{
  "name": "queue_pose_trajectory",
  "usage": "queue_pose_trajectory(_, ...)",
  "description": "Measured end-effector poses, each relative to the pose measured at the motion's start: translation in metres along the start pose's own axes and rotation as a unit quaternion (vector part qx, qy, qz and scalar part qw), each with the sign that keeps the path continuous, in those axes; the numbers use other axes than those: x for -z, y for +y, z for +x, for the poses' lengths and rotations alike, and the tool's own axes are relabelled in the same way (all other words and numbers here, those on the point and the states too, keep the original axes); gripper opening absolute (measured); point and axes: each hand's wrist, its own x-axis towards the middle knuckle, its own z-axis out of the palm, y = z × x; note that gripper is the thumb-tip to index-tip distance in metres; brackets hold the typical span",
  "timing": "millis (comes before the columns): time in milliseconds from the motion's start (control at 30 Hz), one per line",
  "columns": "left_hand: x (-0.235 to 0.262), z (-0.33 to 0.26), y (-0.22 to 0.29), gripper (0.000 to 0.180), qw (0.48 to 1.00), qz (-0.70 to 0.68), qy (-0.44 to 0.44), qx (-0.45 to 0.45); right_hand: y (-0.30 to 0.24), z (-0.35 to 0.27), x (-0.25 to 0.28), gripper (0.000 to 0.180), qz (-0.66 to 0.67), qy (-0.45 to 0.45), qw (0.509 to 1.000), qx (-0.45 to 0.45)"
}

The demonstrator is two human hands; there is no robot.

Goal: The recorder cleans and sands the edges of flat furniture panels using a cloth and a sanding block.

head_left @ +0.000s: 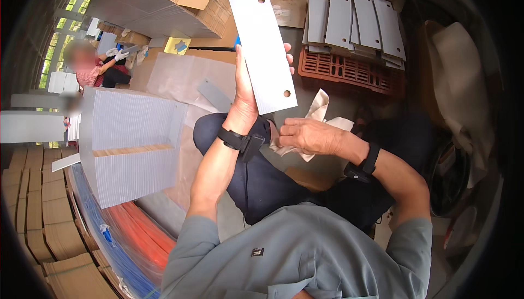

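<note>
The left hand (245, 89) grips a long white board (263, 53). The thumb is on the board's left edge, and the other fingers go behind it, so only some fingertips peek out past the right edge. The board stands up at a lean, with its top tipped to the left. It has two round holes, one above the left fingers near the top end and one below them near the bottom end.

The right hand (311, 135) is to the right of the board and lower than the left fingers. Its fingers are bent and closed on a pale cloth (319, 104). Bits of the cloth stick out above and below these fingers. The cloth and the board look apart. There is a black band (233, 139) on the left wrist, below the left fingers, and another on the right wrist.

Past the right fingers, up and to the right, is an orange crate (349, 72). More white boards (339, 23) with holes rest at its top. To the left of the left fingers is a big stack (136, 176) of flat pale pieces. Nearer those fingers, a loose grey strip (214, 96) lies on a pale sheet (169, 78). Far off to the left of the left fingers, another person (90, 72) sits in a red shirt and white gloves.
</note>
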Motion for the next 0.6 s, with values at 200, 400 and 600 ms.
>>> queue_pose_trajectory(200,-0.004,0.008,0.013,0.084,0.999,-0.01,-0.036,-0.02,0.023,-0.03,0.029,0.023,0.028,-0.016,0.984,-0.173)
queue_pose_trajectory(400,-0.012,0.013,0.015,0.088,0.999,-0.001,-0.02,-0.043,0.016,-0.023,0.097,0.023,-0.028,0.272,0.929,-0.251)
queue_pose_trajectory(600,-0.018,0.011,0.004,0.091,0.998,0.044,0.016,-0.043,0.002,-0.007,0.108,0.039,-0.087,0.424,0.882,-0.189)
